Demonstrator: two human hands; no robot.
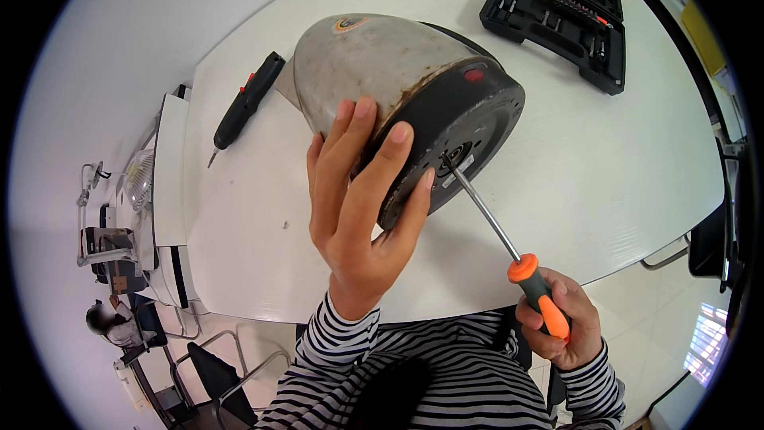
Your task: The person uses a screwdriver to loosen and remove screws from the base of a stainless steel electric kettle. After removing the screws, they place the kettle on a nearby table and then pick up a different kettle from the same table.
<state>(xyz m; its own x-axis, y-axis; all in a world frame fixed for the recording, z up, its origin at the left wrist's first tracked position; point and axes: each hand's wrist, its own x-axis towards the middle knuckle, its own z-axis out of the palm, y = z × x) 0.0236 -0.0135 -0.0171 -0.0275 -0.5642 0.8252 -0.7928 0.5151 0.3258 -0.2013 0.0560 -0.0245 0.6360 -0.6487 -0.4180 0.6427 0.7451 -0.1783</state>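
An electric kettle (pixel 374 64) with a worn metal body lies on its side on the white table, its black base (pixel 489 111) turned toward me and to the right. Spread across the body and the rim of the base, my left hand (pixel 358 207) steadies it, thumb on the underside. My right hand (pixel 561 318) is wrapped round the orange and dark grey handle of a screwdriver (pixel 497 227). The shaft slants up to the left, and its tip meets the base near the round connector (pixel 455 158) at the centre. Whether it sits in a screw is too small to tell.
Left of the kettle lies a black cordless screwdriver (pixel 248 99) with a red switch. An open black tool case (pixel 557 20) with bits and sockets stands at the far right of the table (pixel 263 263). Chairs (pixel 219 374) and a seated person (pixel 119 325) are at lower left.
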